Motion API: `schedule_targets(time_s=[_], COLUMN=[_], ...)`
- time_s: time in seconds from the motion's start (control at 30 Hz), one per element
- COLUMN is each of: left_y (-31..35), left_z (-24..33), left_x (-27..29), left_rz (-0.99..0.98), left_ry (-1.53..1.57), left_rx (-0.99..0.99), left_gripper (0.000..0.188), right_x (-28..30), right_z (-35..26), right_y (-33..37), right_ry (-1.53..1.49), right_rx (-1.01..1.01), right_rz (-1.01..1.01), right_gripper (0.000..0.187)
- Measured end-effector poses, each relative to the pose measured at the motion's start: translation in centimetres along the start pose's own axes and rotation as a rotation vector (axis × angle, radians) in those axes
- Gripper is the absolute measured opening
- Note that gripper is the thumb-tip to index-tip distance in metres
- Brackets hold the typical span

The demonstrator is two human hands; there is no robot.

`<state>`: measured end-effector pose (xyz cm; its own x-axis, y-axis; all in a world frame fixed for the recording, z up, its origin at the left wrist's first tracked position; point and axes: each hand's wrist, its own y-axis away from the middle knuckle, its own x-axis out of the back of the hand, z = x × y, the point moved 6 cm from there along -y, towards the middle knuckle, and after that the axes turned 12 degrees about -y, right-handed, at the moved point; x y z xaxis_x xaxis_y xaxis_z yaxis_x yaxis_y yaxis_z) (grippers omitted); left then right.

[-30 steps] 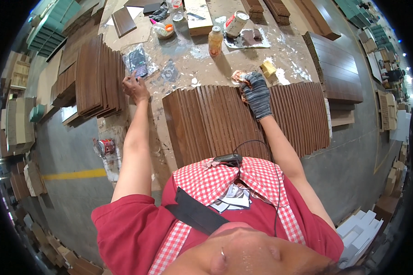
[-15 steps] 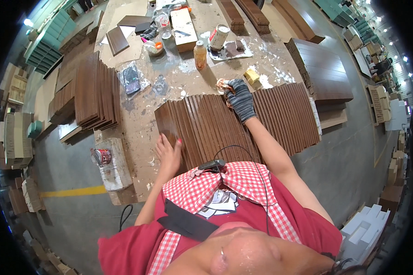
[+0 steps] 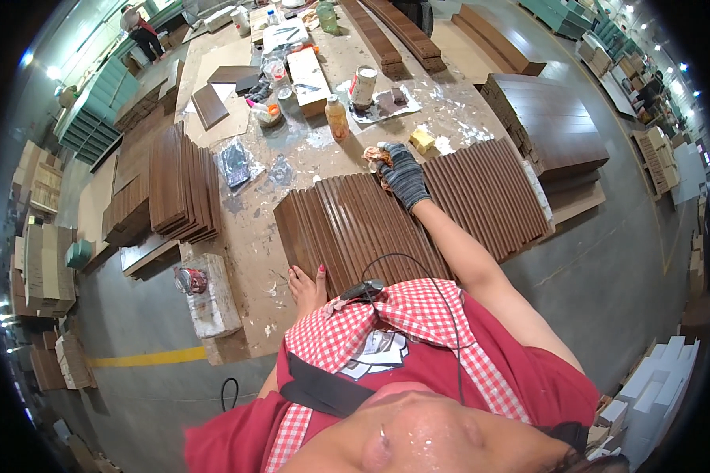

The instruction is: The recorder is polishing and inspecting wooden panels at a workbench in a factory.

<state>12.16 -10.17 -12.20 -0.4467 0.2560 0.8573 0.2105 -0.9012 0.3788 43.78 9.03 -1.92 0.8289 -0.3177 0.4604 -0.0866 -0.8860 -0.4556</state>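
A row of dark brown wooden slats (image 3: 347, 229) stands packed side by side on the worktable (image 3: 248, 315), close in front of me. My right hand (image 3: 405, 175), in a grey knitted glove, is closed on a brown-stained rag (image 3: 377, 156) at the far ends of the slats. My bare left hand (image 3: 308, 288) rests against the near left end of the row, its fingers apart. Just beyond the rag are a yellow sponge block (image 3: 422, 140) and a bottle of amber liquid (image 3: 337, 120).
Stacked brown panels (image 3: 183, 185) lie left of the table, with more panels (image 3: 548, 122) at the right. A can (image 3: 190, 280) sits on a white-spattered block (image 3: 213, 307) at the left edge. Farther back are a white can (image 3: 363, 87) and long brown mouldings (image 3: 398, 35). Someone stands far left.
My left hand has slid nearer to me along the end of the row. My right hand stays at the far ends with the rag. The whole view has shifted slightly.
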Motion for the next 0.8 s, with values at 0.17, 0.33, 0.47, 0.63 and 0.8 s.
schedule_targets(time_s=[0.17, 0.33, 0.47, 0.63, 0.8], left_y=[1.2, 0.5, -0.4, -0.6, 0.2], left_z=[1.3, -0.3, -0.1, -2.1, -3.6], left_x=[0.9, 1.5, 3.0, 4.4, 7.4], left_rz=[-0.020, 0.050, 0.098, 0.060, 0.225], left_ry=[-0.055, -0.069, -0.048, 0.156, 0.142], left_rx=[0.001, -0.052, -0.171, -0.181, -0.145], left_gripper=[0.096, 0.092, 0.085, 0.073, 0.060], right_x=[0.5, -0.5, -1.0, -2.0, -2.6], right_z=[0.5, -1.8, 0.8, 0.8, 1.2], right_y=[0.3, 0.1, 0.4, 0.6, 0.4], right_ry=[-0.028, 0.006, -0.026, -0.031, -0.040], right_rx=[0.005, 0.059, 0.036, 0.013, 0.011], right_rz=[-0.029, -0.018, 0.004, -0.026, -0.018], right_gripper=[0.036, 0.035, 0.037, 0.037, 0.036])
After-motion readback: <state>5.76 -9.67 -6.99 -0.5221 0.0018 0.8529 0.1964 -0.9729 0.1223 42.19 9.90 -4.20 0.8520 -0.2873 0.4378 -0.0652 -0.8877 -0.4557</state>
